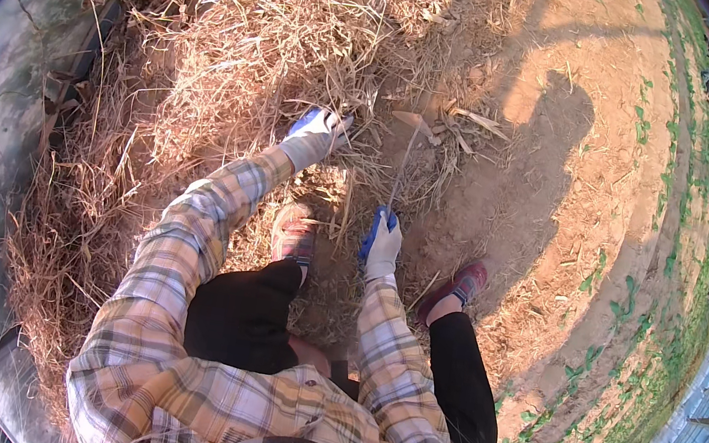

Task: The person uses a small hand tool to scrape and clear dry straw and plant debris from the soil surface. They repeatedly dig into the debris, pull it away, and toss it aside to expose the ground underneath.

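My left hand (pixel 316 136), in a white glove with a blue palm, reaches forward into the edge of a big heap of dry straw (pixel 260 54). Its fingers are bent round some straw stalks, partly hidden by the glove. Lower and to the right, my right hand (pixel 382 244), gloved the same way, is closed round a thin-shafted hand tool (pixel 405 165). That tool points away from me, its short blade (pixel 412 122) lying crosswise at the far end, among loose straw on the soil.
My feet, in reddish shoes (pixel 293 236), stand apart on the soil. A translucent sheet wall (pixel 1 126) with a dark frame runs along the left. Bare earth (pixel 582 281) and rows of small green plants (pixel 666 166) lie to the right. Several dry husks (pixel 477 123) lie beyond the blade.
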A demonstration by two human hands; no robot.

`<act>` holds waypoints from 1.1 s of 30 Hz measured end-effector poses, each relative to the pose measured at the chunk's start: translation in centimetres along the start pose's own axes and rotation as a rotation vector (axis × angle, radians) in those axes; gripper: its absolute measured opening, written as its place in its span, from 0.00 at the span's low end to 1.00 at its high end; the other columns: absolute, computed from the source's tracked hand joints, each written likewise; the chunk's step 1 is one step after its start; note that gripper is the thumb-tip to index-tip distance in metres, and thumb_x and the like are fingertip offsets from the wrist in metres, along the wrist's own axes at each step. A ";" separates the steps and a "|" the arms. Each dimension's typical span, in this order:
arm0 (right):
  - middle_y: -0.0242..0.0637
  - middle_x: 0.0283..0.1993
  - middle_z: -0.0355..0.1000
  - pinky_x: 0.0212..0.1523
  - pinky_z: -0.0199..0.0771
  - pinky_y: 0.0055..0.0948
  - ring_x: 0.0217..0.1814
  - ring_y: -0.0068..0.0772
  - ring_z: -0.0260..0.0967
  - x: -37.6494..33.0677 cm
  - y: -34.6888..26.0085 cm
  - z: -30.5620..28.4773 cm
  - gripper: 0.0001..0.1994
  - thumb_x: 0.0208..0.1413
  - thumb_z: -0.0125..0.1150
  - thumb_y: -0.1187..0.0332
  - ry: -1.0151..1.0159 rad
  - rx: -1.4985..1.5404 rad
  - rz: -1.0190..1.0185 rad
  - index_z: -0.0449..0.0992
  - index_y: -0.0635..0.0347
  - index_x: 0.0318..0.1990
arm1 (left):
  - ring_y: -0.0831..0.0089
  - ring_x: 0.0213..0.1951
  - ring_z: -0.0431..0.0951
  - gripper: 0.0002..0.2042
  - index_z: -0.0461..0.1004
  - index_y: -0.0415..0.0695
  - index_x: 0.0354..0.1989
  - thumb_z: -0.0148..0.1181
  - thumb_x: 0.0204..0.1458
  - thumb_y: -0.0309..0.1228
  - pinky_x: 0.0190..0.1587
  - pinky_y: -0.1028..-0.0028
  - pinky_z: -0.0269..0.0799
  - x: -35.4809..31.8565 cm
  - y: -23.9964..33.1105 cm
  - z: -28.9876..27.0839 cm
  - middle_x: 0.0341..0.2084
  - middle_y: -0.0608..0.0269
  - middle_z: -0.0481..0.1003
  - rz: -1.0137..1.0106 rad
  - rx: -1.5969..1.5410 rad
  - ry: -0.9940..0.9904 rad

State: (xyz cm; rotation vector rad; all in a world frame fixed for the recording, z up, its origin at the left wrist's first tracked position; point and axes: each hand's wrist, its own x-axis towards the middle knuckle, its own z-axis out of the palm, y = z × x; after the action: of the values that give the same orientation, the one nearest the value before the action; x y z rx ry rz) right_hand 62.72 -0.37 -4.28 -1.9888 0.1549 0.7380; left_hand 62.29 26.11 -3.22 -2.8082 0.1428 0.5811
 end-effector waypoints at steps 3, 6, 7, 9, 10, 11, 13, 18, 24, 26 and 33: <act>0.47 0.36 0.73 0.38 0.68 0.36 0.36 0.45 0.70 -1.5 -1.8 0.6 0.18 0.56 0.52 0.57 -0.117 -0.126 -0.019 0.71 0.62 0.46 | 0.60 0.67 0.39 0.28 0.46 0.53 0.65 0.44 0.55 0.29 0.67 0.55 0.36 1.9 0.0 -1.2 0.66 0.58 0.45 -0.012 -0.210 0.073; 0.47 0.37 0.74 0.39 0.68 0.39 0.38 0.49 0.71 -6.5 -3.6 2.8 0.18 0.56 0.52 0.55 -0.259 -0.290 -0.038 0.70 0.60 0.46 | 0.58 0.66 0.44 0.27 0.50 0.50 0.64 0.46 0.54 0.30 0.66 0.56 0.39 3.3 -2.0 2.4 0.64 0.57 0.49 -0.136 -0.084 0.034; 0.48 0.38 0.74 0.40 0.68 0.40 0.39 0.50 0.71 -7.4 -0.5 2.3 0.19 0.56 0.52 0.55 -0.165 -0.322 -0.093 0.70 0.59 0.47 | 0.58 0.65 0.47 0.25 0.54 0.49 0.62 0.47 0.53 0.30 0.66 0.57 0.41 3.9 -0.9 0.2 0.62 0.57 0.53 -0.036 -0.064 0.040; 0.48 0.37 0.74 0.40 0.68 0.43 0.40 0.52 0.71 -9.8 1.5 1.1 0.20 0.55 0.52 0.53 -0.149 -0.356 -0.041 0.69 0.58 0.48 | 0.59 0.62 0.54 0.21 0.60 0.47 0.56 0.49 0.51 0.29 0.65 0.59 0.45 3.4 -0.7 -2.3 0.57 0.57 0.60 0.080 -0.013 -0.018; 0.48 0.37 0.74 0.40 0.68 0.43 0.39 0.52 0.71 -10.6 3.2 0.4 0.21 0.55 0.52 0.53 -0.171 -0.347 0.031 0.69 0.58 0.48 | 0.60 0.59 0.58 0.19 0.63 0.46 0.52 0.51 0.50 0.29 0.64 0.60 0.48 3.2 -0.4 -3.3 0.54 0.57 0.63 0.120 0.005 -0.067; 0.48 0.37 0.74 0.40 0.68 0.43 0.39 0.53 0.71 -10.9 3.7 0.2 0.21 0.55 0.52 0.52 -0.209 -0.338 0.083 0.69 0.58 0.49 | 0.61 0.57 0.62 0.16 0.67 0.45 0.49 0.52 0.49 0.28 0.63 0.62 0.50 2.4 -0.9 -3.8 0.51 0.58 0.66 0.136 0.028 -0.123; 0.48 0.36 0.74 0.40 0.68 0.41 0.39 0.52 0.71 -11.3 3.8 -0.3 0.22 0.54 0.53 0.52 -0.218 -0.357 0.052 0.69 0.59 0.49 | 0.65 0.49 0.68 0.10 0.70 0.45 0.39 0.52 0.48 0.27 0.61 0.65 0.54 1.6 -1.8 -0.9 0.38 0.62 0.71 0.132 -0.023 0.030; 0.41 0.27 0.72 0.29 0.70 0.35 0.27 0.42 0.71 -11.1 5.1 -2.2 0.17 0.54 0.55 0.56 -0.121 -0.223 -0.232 0.72 0.61 0.42 | 0.61 0.51 0.69 0.17 0.67 0.42 0.49 0.51 0.49 0.31 0.61 0.63 0.52 -2.3 -4.2 -0.5 0.39 0.58 0.74 0.125 -0.091 0.017; 0.27 0.13 0.57 0.07 0.55 0.25 0.09 0.23 0.55 -10.0 -2.7 -3.4 0.12 0.56 0.53 0.56 -0.165 0.522 0.275 0.72 0.52 0.41 | 0.62 0.45 0.72 0.25 0.63 0.40 0.50 0.60 0.44 0.37 0.49 0.67 0.65 -11.4 -9.6 -4.9 0.38 0.54 0.73 -0.215 -0.264 -0.286; 0.27 0.12 0.56 0.06 0.54 0.25 0.08 0.23 0.54 -9.7 -3.1 -3.7 0.12 0.56 0.53 0.56 -0.160 0.544 0.255 0.72 0.52 0.41 | 0.59 0.41 0.75 0.22 0.65 0.41 0.44 0.64 0.41 0.35 0.44 0.66 0.69 -16.8 -12.4 -3.0 0.35 0.54 0.75 -0.425 -0.349 -0.073; 0.28 0.12 0.55 0.05 0.52 0.28 0.07 0.25 0.52 -9.8 -3.3 -2.6 0.12 0.56 0.53 0.55 -0.130 0.522 0.302 0.71 0.50 0.40 | 0.53 0.41 0.73 0.21 0.69 0.43 0.42 0.63 0.40 0.40 0.44 0.60 0.68 -40.6 -17.0 3.8 0.35 0.51 0.75 -1.099 -0.501 0.035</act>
State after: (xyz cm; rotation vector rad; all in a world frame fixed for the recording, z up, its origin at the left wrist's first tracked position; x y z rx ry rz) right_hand 57.28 -2.63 4.56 -1.4309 0.5239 0.9087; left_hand 26.31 45.17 13.87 -2.7204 -1.6019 0.2893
